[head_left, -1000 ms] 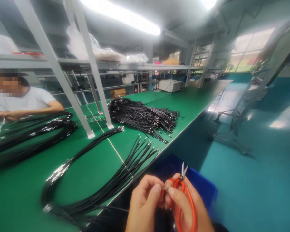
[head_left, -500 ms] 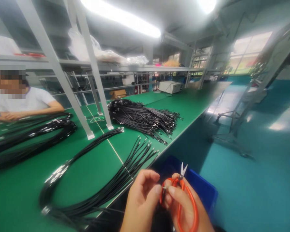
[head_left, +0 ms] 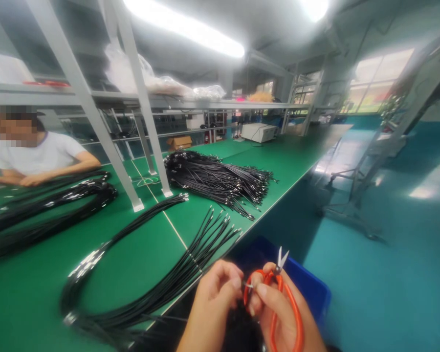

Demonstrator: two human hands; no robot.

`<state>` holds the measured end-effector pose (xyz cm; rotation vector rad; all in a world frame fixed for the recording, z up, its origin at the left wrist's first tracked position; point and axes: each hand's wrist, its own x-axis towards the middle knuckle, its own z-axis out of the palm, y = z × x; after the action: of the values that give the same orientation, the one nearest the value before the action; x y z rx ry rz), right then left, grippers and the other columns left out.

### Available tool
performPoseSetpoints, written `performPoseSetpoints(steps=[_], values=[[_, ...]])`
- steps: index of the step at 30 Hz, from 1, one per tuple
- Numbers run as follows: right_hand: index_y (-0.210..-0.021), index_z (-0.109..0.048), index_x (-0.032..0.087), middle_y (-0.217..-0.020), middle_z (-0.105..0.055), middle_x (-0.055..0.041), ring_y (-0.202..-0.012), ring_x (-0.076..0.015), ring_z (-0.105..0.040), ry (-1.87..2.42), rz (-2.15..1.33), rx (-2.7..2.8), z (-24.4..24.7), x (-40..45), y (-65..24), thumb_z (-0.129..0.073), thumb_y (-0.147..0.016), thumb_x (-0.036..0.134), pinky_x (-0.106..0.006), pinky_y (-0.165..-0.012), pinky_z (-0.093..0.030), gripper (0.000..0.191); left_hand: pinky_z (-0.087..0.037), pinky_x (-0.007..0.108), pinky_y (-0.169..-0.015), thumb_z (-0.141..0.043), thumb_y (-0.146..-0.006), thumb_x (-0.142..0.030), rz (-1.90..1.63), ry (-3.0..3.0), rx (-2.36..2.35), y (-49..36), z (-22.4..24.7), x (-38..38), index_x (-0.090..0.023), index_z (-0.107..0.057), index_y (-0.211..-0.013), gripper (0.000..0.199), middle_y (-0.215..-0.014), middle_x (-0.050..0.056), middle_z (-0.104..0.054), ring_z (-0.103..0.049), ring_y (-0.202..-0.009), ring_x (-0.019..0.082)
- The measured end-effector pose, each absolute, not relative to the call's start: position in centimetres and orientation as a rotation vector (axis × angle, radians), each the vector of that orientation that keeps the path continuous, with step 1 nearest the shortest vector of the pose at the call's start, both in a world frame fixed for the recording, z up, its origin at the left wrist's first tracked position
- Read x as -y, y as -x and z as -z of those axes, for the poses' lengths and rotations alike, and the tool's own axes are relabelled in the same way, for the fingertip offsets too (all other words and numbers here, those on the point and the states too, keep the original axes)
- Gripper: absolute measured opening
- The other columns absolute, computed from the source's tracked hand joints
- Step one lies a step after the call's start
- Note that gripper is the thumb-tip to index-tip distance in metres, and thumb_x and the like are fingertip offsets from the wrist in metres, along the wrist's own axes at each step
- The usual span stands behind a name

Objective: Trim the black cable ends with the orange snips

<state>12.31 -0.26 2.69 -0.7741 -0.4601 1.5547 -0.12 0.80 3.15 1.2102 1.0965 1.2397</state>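
Observation:
My right hand (head_left: pixel 284 308) is wrapped round a pair of scissors (head_left: pixel 298 313) with orange handles. The blades point up and stand slightly apart. Between that hand's thumb and forefinger shows a small pale tip (head_left: pixel 249 285), perhaps a cable end. Just to the left, my left hand (head_left: pixel 214 303) is closed in a pinch, thumb against forefinger; anything it grips is too small to make out. Beside it on the green table, a curved bundle of black cables (head_left: pixel 161 288) lies with its metal-tipped ends fanned out towards the table edge.
A big heap of black cables (head_left: pixel 220 178) lies farther along the green table (head_left: pixel 139 244). Shelf posts (head_left: pixel 146 98) rise from it. Below the edge, a blue bin (head_left: pixel 311 288) stands behind my hands. A co-worker (head_left: pixel 51 151) sits at the left by more cable coils (head_left: pixel 58 205).
My left thumb and forefinger have come together, and the hand has drawn slightly left. The scissors have shifted slightly right in my right hand. The co-worker's arms have moved a little.

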Motion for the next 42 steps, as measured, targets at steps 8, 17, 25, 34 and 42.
performPoseSetpoints(steps=[8,17,25,34,42], values=[[-0.085,-0.065,0.021,-0.072,-0.066,0.0002,-0.062,-0.0144,-0.058,0.856,-1.565,0.442,-3.0,0.4,-12.3,-0.083,-0.063,0.028,-0.026,-0.062,-0.05,0.029,-0.049,0.029,-0.069,-0.053,-0.083,-0.012,-1.573,-2.164,-1.54,-0.6,-3.3,0.7,-0.026,-0.071,-0.087,0.023,-0.104,0.008,-0.067,-0.064,-0.078,0.02],[-0.077,-0.063,0.022,-0.064,-0.06,0.0034,-0.058,-0.0124,-0.051,0.742,-1.587,0.356,-3.6,0.4,-11.3,-0.079,-0.064,0.021,-0.024,-0.061,-0.046,0.02,-0.044,0.022,-0.054,-0.058,-0.082,-0.024,-1.336,-1.631,-1.289,0.2,-2.4,0.9,-0.022,-0.066,-0.077,0.01,-0.066,0.0,-0.065,-0.057,-0.056,0.015],[-0.082,-0.063,0.021,-0.066,-0.066,0.0012,-0.054,-0.0121,-0.053,0.933,-1.404,0.466,-5.0,0.4,-11.3,-0.082,-0.062,0.031,-0.024,-0.055,-0.046,0.03,-0.034,0.02,-0.048,-0.061,-0.082,-0.042,-1.227,-1.357,-1.11,0.4,-1.9,0.6,-0.017,-0.057,-0.069,0.028,-0.059,-0.003,-0.054,-0.042,-0.051,0.011],[-0.084,-0.06,0.022,-0.068,-0.067,0.0006,-0.056,-0.0115,-0.056,0.945,-1.442,0.558,-5.4,0.4,-10.9,-0.08,-0.063,0.027,-0.021,-0.055,-0.047,0.029,-0.032,0.02,-0.048,-0.067,-0.077,-0.048,-1.277,-1.266,-1.087,0.2,-2.0,0.9,-0.016,-0.059,-0.07,0.034,-0.06,-0.001,-0.058,-0.043,-0.053,0.011],[-0.079,-0.06,0.025,-0.064,-0.065,0.0028,-0.051,-0.0139,-0.056,1.001,-1.132,0.696,-4.4,0.4,-11.1,-0.076,-0.063,0.021,-0.024,-0.048,-0.046,0.023,-0.035,0.018,-0.045,-0.076,-0.068,-0.05,-1.223,-1.009,-0.954,0.7,-2.5,0.4,-0.016,-0.058,-0.065,0.038,-0.057,-0.002,-0.057,-0.044,-0.048,0.009]])
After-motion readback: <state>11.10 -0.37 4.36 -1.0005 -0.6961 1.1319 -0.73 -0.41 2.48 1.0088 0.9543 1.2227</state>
